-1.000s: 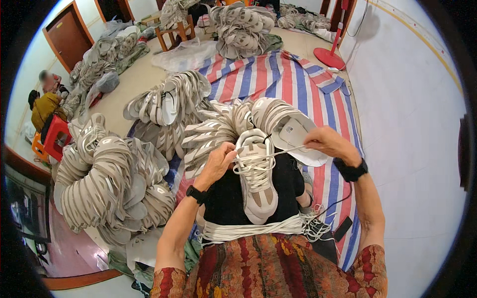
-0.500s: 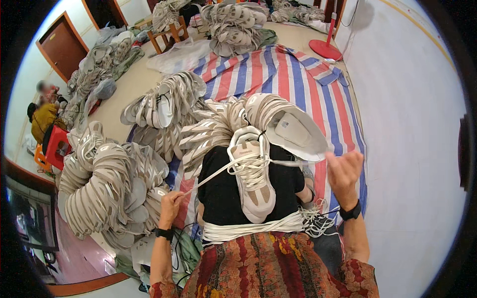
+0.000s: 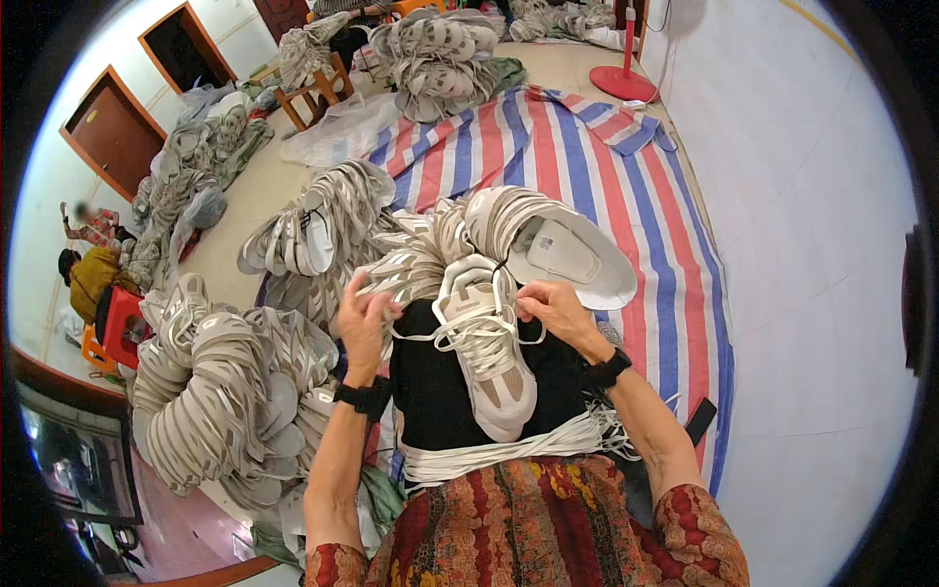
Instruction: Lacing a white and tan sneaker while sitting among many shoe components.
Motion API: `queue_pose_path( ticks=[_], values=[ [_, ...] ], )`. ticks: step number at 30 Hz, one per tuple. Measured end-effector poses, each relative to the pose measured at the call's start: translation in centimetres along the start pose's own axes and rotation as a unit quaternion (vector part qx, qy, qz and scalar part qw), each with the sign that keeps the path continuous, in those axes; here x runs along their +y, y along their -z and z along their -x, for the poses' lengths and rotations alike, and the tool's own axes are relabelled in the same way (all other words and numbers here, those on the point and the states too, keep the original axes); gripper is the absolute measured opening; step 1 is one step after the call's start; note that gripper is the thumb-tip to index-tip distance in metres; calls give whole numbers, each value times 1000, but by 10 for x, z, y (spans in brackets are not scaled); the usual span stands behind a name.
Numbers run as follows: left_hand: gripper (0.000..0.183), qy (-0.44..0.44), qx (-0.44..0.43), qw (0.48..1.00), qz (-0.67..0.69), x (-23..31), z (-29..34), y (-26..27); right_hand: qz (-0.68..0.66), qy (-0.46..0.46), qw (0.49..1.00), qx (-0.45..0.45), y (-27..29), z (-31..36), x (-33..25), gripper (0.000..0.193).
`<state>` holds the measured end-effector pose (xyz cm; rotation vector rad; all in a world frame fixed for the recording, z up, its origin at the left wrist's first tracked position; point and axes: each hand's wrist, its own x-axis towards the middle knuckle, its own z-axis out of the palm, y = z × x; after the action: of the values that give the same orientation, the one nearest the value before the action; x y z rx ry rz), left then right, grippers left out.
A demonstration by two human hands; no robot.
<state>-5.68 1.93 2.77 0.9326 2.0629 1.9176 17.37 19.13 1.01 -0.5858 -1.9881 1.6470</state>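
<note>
Left hand (image 3: 364,323) spread; right hand (image 3: 556,311) curled, pinch unclear. Between them, shoe (image 3: 492,367): likely light, soft-sided; hold by collar (image 3: 470,262).

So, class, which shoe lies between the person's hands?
The shoe lying on the black cloth, toe toward the patterned shirt; the other shoes are bunched in piles.

The head view is a wide fisheye from the wearer's own head, the left of a side-by-side pair, upright and facing steeply down and forward. The shirt (image 3: 509,523) lies nearest, along the bottom edge; the left hand (image 3: 364,323), right hand (image 3: 556,313) and shoe (image 3: 489,357) sit close, around mid-frame. The sheet (image 3: 587,215) recedes beyond, doors (image 3: 112,137) stand far off at upper left, and the wall (image 3: 812,245) flanks the right, lines bending toward the dark rim.
</note>
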Motion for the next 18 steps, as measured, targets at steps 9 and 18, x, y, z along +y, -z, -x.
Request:
queue_pose_path(
  ticks=[9,18],
  values=[
    [12,145,-263,952,66,42,8,-68,156,27,986,-42,0,-7,2,14],
    [12,177,-302,929,120,37,17,-94,280,40,957,-63,1,-30,-18,17]
  ],
)
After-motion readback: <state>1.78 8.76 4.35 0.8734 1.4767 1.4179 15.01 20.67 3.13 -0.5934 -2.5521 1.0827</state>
